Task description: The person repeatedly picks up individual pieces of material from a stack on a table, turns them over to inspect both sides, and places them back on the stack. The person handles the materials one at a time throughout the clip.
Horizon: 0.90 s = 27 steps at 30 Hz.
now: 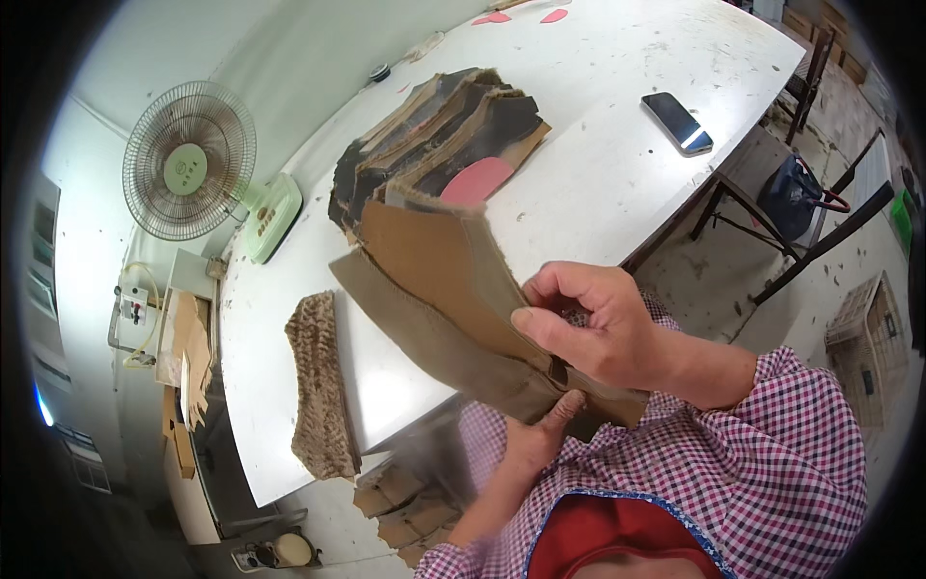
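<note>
Before me I hold a large brown, suede-like panel (pixel 429 251) with a seam running along it and fuzzy cut edges. My right hand (pixel 603 328) pinches its right edge between thumb and fingers. Lower down, my left hand (pixel 538 439) grips the bottom of the panel, thumb on top; its other fingers are partly hidden beneath. Behind the panel, a stack of dark and brown panels (pixel 444 125) lies on the white table (pixel 617 222), with a pink oval piece (pixel 479 180) on it. A strip of curly brown fleece (pixel 323 386) rests at the table's near left edge.
A phone (pixel 677 123) lies on the right of the table. A green fan (pixel 190 164) stands at the left. To the right is a chair holding a dark bag (pixel 796 198), with a plastic crate (pixel 865 347) nearby. More brown pieces (pixel 410 511) lie low, below the table edge.
</note>
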### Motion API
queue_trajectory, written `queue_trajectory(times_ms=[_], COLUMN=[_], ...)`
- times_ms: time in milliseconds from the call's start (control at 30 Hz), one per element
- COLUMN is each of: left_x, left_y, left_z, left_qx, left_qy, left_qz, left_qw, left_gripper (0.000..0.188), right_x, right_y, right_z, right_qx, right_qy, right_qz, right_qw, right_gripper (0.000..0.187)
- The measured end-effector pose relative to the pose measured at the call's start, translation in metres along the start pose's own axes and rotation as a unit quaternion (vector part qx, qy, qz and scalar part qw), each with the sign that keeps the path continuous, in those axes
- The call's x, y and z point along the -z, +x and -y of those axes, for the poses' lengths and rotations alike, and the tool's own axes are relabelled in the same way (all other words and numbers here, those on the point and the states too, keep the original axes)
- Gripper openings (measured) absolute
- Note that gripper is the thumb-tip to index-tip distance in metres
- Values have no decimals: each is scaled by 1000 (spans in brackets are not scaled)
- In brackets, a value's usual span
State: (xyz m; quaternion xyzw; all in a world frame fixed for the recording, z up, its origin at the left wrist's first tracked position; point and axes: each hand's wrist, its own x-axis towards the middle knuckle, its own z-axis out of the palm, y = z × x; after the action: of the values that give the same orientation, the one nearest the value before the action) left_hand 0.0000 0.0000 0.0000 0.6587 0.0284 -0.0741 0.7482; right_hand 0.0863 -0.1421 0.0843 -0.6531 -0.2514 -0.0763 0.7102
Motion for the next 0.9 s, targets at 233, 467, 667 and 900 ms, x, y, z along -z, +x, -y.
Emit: queue_trajectory(times_ms=[233,467,667,900], left_x=[-7,13,72,94], left_y=[-2,-7,20,53], left_z=[14,7,-72,-34], left_qx=[29,51,-248,-140], left_qy=[-36,2,413,696], left_qz=[8,-104,-96,-8], left_qw=[999,993,871,704], left_gripper=[23,33,47,58], right_x=[10,26,54,84], right_y=[30,52,82,107], right_z=[9,-2,-25,-89], right_qx=[-32,-46,-73,-168], right_qy=[48,152,443,-248], right_qz=[-59,-7,166,314], right_qw=[997,987,878,901], right_gripper=[10,11,15,20])
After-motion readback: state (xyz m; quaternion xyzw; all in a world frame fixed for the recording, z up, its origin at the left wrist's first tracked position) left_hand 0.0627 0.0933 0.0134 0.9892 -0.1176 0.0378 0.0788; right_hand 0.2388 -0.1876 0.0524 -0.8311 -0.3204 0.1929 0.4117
